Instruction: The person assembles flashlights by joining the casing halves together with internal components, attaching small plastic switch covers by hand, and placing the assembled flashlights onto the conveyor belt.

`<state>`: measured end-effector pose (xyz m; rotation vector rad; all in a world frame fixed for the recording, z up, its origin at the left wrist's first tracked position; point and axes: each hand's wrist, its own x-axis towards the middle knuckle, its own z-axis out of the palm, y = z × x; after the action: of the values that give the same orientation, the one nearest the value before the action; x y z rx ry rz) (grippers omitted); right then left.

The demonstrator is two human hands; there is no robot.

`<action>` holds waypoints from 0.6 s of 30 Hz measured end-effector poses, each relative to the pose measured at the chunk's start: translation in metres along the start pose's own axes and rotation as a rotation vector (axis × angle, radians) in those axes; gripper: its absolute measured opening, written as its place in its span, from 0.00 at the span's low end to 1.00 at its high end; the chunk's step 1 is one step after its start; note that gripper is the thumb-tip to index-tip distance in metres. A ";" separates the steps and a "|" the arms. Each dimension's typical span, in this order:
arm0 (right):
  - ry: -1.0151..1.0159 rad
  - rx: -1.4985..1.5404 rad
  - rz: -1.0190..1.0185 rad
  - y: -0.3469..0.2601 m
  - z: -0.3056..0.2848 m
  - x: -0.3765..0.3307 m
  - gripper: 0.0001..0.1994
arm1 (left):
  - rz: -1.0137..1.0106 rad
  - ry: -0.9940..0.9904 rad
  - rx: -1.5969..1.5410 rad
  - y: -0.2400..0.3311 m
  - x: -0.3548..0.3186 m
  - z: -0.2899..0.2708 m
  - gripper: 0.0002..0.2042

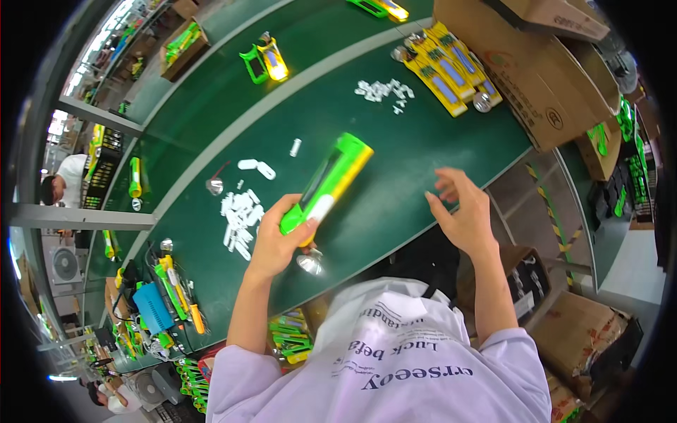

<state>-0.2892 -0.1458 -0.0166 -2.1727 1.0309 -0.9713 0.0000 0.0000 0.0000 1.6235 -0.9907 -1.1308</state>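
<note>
My left hand (273,243) is wrapped round the lower end of a green and yellow flashlight (333,182), tilted with its far end up and to the right. Just below that hand a silver reflector (309,264) shows; whether it is joined to the flashlight I cannot tell. Over the table's near edge on the right, my right hand (463,215) is raised with fingers apart and nothing in it. Left of the held flashlight lies a heap of small white plastic parts (241,217), with a few longer white pieces (266,169) behind it and a loose reflector (214,185) beside them.
Yellow flashlight halves (448,70) with blue cells and reflectors lie at the back right, beside a large cardboard box (525,77). More white bits (384,92) are scattered nearby. A lit flashlight (271,60) is on the far strip. Tools and a blue box (153,308) crowd the left end.
</note>
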 end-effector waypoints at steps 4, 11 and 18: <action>0.101 0.033 0.114 0.032 0.047 -0.012 0.08 | -0.019 0.302 -0.252 0.011 0.049 -0.069 0.17; 0.410 -0.068 -0.256 0.061 0.074 -0.019 0.08 | -0.096 0.813 0.363 -0.017 0.179 -0.251 0.24; 0.390 -0.089 -0.272 0.054 0.071 -0.018 0.07 | -0.522 0.934 1.263 -0.058 0.261 -0.347 0.32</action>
<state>-0.2646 -0.1501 -0.1038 -2.2907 0.9756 -1.5485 0.4078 -0.1505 -0.0554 3.0838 -0.5959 0.2649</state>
